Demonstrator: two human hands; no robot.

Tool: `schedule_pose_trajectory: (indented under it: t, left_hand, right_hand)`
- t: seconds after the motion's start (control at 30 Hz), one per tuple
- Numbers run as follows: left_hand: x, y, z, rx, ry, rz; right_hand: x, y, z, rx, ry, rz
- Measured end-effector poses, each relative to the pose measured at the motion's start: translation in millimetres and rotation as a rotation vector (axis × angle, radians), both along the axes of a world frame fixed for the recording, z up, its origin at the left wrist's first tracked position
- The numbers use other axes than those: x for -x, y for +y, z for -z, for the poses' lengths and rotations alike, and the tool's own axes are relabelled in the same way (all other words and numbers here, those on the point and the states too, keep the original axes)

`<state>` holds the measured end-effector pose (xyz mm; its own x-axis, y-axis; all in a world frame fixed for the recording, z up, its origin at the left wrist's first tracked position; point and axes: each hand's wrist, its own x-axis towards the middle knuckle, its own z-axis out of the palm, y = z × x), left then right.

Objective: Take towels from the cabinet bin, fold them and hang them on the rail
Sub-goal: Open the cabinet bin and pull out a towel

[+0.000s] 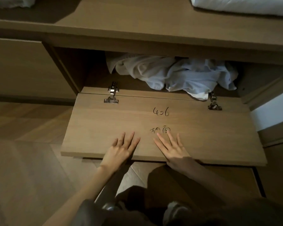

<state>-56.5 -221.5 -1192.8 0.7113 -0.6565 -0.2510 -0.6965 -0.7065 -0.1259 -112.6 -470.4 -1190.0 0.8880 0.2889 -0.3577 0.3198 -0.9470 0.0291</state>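
Observation:
A wooden cabinet flap door (194,128) hangs open and lies flat toward me, hinged along its far edge, with "406" handwritten on its inner face. Behind it, in the dark cabinet opening, crumpled towels lie in a heap: a cream-white one (137,69) on the left and a pale blue one (198,77) on the right, whose corner spills over the hinge line. My left hand (121,149) and my right hand (171,147) rest palm-down near the flap's front edge, fingers spread, holding nothing. No rail is in view.
Two metal hinges (112,95) (213,103) join the flap to the cabinet. A wooden shelf top (137,22) runs above the opening, with white bedding (243,5) at its far right. A closed cabinet front (23,66) sits at left. Wooden floor (23,160) lies below.

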Motion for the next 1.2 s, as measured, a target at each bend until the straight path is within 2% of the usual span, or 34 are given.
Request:
schedule_pose_trajectory:
  t: [0.13, 0.23, 0.3, 0.37, 0.47, 0.53, 0.6, 0.77, 0.87, 0.97, 1.2]
  left_hand:
    - [1.4, -10.4, 23.0, -0.002, -0.031, -0.046]
    - [4.7, -15.9, 31.5, -0.004, -0.036, -0.061]
    - [4.2, -14.6, 36.1, 0.001, 0.001, -0.072]
    - [5.1, -13.7, 34.3, 0.052, 0.089, -0.08]
    - [-5.4, -19.5, 16.9, 0.177, 0.173, -0.183]
    - [-22.6, -26.2, 4.0, 0.181, 0.177, -0.25]
    - [-43.1, -35.3, -5.4, 0.197, 0.134, -0.299]
    - [-86.1, -56.9, -12.2, 0.182, 0.142, -0.347]
    - [-94.6, -62.9, -14.4, 0.186, 0.194, -0.379]
    - [-97.2, -67.8, -19.7, 0.209, 0.246, -0.423]
    - [-106.1, -71.0, -27.6, 0.095, 0.256, -0.376]
  right_hand:
    - [1.5, 1.6, 28.2, 0.141, -0.046, -0.005]
    - [-2.1, -1.0, 35.3, 0.062, -0.092, -0.01]
    - [-4.1, -2.1, 28.7, 0.017, -0.015, 0.005]
    - [-4.4, -6.6, 15.9, -0.091, 0.038, 0.012]
    - [-14.8, -17.0, -10.5, -0.385, 0.081, 0.18]
    - [-33.2, -23.0, -22.8, -0.515, 0.005, 0.267]
    - [-60.0, -29.1, -31.5, -0.545, -0.121, 0.312]
    - [-127.6, -56.2, -48.5, -0.536, -0.344, 0.463]
    - [-157.3, -78.3, -49.2, -0.442, -0.417, 0.517]
    - [-174.8, -89.5, -46.5, -0.343, -0.4, 0.537]
    - [-203.6, -80.4, -42.6, -0.182, -0.397, 0.475]
